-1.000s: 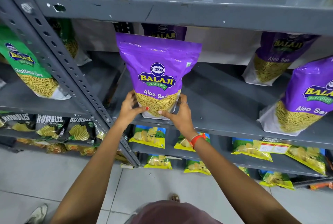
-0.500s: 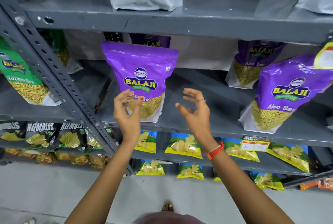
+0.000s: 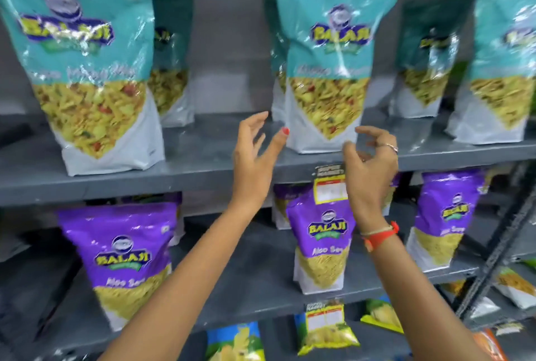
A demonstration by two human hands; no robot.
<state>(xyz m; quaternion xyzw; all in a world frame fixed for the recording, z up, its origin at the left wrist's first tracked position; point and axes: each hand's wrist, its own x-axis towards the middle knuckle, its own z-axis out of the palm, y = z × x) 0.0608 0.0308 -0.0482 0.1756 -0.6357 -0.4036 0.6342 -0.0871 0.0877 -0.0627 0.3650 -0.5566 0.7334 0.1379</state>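
Head view: I have moved up one shelf.
Teal Balaji mix bag [image 3: 324, 70]: stands upright on the upper grey shelf [image 3: 203, 169], not touched yet.
Left hand [image 3: 255, 157]: fingers spread, empty, just beside the bag.
Right hand [image 3: 369, 175]: loosely curved, empty, near the bag's bottom corner.
Purple Aloo Sev bag [image 3: 116, 259]: I let it go. It stands below, so I think this teal bag is next.

Grey metal shelf [image 3: 208, 154] with upright teal snack bags [image 3: 324, 64]
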